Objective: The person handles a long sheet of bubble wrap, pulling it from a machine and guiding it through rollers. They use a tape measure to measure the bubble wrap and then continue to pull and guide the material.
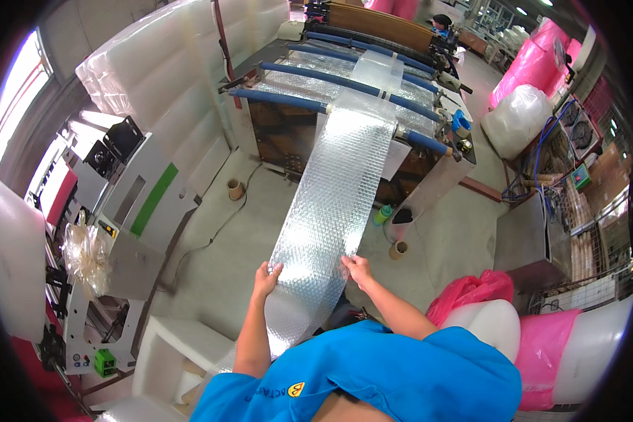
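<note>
A long strip of silvery bubble wrap point(337, 176) runs down from the blue rollers point(330, 82) of a machine toward my body. My left hand point(266, 279) grips its left edge, thumb on top. Across from it, my right hand point(356, 270) pinches the right edge. The strip stretches between both hands and drops past them toward my lap, where my blue shirt hides part of it. Fingertips under the film are hidden.
Cardboard tubes point(235, 188) and a green bottle point(383, 214) stand on the floor ahead. A white foam box point(183, 344) sits at lower left, beside a grey machine point(130, 204). Pink-wrapped rolls point(548, 352) lie at right. Another person point(441, 25) is far back.
</note>
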The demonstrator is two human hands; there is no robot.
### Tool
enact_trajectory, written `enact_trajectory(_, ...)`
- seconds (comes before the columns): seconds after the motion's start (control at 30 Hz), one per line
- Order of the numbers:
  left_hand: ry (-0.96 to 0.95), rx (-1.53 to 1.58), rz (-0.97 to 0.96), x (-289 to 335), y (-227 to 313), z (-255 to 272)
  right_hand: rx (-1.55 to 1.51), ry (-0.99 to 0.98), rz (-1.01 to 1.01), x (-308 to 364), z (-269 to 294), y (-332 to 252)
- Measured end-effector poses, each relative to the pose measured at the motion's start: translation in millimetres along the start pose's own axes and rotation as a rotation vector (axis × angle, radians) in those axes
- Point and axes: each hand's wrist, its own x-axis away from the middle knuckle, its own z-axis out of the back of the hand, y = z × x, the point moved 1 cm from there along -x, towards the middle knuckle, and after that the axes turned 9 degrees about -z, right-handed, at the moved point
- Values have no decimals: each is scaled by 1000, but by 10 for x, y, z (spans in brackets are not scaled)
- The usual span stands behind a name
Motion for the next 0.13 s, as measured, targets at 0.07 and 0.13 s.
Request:
enact_trajectory(0.07,26,11,-64,-8,-102,-2,17,4,14,20,-26,-32)
enact_trajectory(0.13,7,8,-63,-3,-31,-9,36,14,5,43,-6,-41)
